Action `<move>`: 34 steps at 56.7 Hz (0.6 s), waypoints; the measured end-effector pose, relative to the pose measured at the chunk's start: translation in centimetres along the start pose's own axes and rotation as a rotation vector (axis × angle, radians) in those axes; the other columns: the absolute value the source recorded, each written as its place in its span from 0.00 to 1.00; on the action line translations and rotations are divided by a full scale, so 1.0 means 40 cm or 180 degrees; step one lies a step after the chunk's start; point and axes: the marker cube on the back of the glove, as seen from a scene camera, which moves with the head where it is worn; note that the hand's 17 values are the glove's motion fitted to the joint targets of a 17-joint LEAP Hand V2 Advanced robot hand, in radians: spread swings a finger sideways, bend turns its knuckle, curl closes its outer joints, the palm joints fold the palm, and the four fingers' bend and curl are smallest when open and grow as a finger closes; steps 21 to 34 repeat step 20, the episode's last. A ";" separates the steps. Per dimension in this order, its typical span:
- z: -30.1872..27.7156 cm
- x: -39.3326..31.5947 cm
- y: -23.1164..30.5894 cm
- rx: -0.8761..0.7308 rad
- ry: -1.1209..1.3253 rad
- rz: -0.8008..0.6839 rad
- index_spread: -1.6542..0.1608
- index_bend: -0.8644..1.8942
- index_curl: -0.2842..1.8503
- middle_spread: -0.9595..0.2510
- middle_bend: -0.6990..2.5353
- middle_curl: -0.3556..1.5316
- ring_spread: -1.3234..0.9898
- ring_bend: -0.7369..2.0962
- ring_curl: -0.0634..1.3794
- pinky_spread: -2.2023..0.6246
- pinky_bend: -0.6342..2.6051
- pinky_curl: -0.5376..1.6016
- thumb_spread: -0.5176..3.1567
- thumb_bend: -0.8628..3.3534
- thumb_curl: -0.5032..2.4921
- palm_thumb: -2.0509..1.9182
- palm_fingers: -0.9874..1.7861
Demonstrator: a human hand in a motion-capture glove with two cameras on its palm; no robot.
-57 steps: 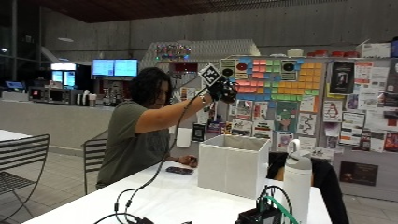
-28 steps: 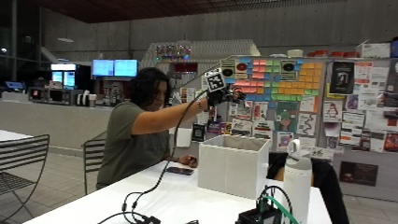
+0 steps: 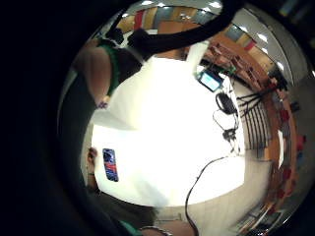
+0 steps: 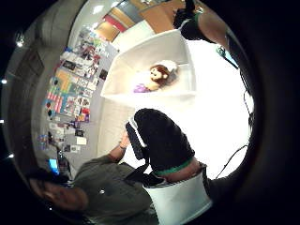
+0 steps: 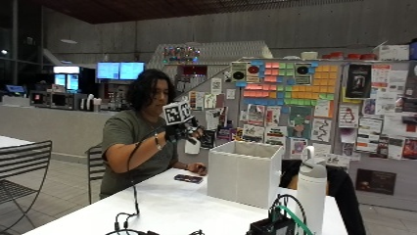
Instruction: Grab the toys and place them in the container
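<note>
Inside the white container (image 4: 180, 51) lies a small stuffed toy (image 4: 154, 77) with a brown head and pale and purple parts, resting on the container's floor against one wall; from the side of the table the container (image 5: 244, 171) hides it entirely. It looks soft and light, the sort of thing that squashes under the fingers and will not break if dropped, so I would judge that a pinch round the body or the head would do, with no risk of it slipping. No other toy shows on the table (image 5: 176, 205) near the container, so to my eye the job seems close to done, though parts of the tabletop are out of sight. The person's gloved right hand (image 5: 181, 131) is raised well above the table, off to the side of the container nearest the person and not over its opening. I see nothing in it, and the one gloved finger (image 4: 161, 138) that shows from the palm looks straight enough, but I cannot tell for certain whether the fingers are spread or curled. The bare hand (image 5: 197, 169) rests on the table just beside the container, and a dark phone (image 5: 188, 178) lies flat next to it. A white bottle (image 5: 312, 188) stands on the container's far side.
</note>
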 end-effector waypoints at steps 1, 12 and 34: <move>0.014 0.017 0.010 -0.0008 0.0002 0.0038 0.66 0.40 0.43 0.66 0.33 0.44 0.49 0.51 0.25 0.78 0.45 0.41 0.47 0.19 0.25 0.50 0.43; 0.179 0.150 0.090 -0.0041 0.0044 0.0344 0.67 0.38 0.41 0.66 0.33 0.43 0.49 0.50 0.25 0.78 0.44 0.41 0.50 0.20 0.25 0.50 0.43; 0.242 0.196 0.105 0.0048 -0.0063 0.0455 0.67 0.39 0.40 0.66 0.34 0.43 0.49 0.50 0.24 0.78 0.43 0.40 0.52 0.20 0.24 0.51 0.44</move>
